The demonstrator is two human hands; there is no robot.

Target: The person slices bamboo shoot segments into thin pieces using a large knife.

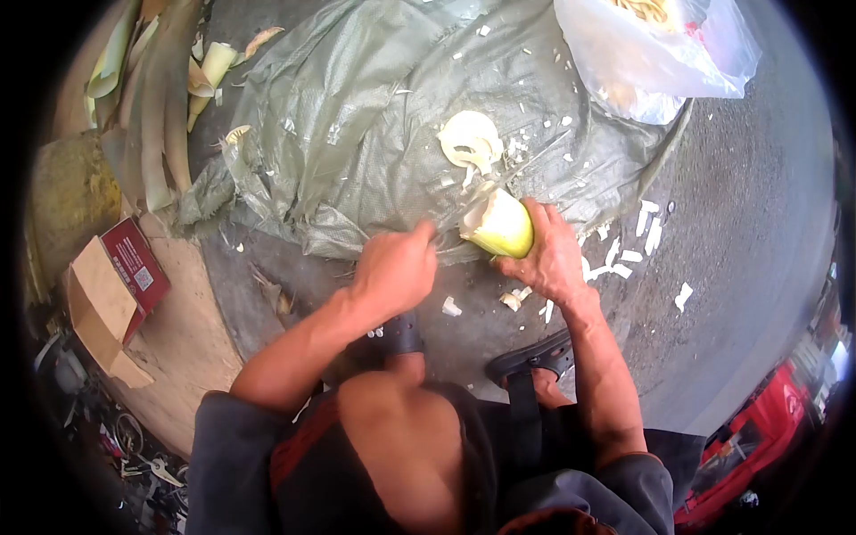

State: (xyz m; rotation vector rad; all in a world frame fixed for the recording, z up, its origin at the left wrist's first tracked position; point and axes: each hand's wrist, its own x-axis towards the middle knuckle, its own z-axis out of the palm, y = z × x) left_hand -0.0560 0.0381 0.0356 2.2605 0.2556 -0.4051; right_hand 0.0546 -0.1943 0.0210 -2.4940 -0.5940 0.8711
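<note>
My left hand (397,272) is closed around the handle of a knife (533,160), whose thin blade points up and to the right past the cut end of a bamboo shoot. My right hand (553,254) grips the thick, pale yellow-green bamboo shoot (504,227) from its right side, and its cut face is turned to the upper left. The blade is at that cut face; whether it touches is hard to tell. Just beyond, a pale ring-shaped slice (470,138) lies on the grey-green woven sheet (357,116).
A clear plastic bag (660,62) with pale strips inside stands at the upper right. White scraps (654,234) lie on the ground to the right. Long peeled sheaths (152,116) are at the upper left, above an opened cardboard box (102,303). My shoe (530,357) is close below.
</note>
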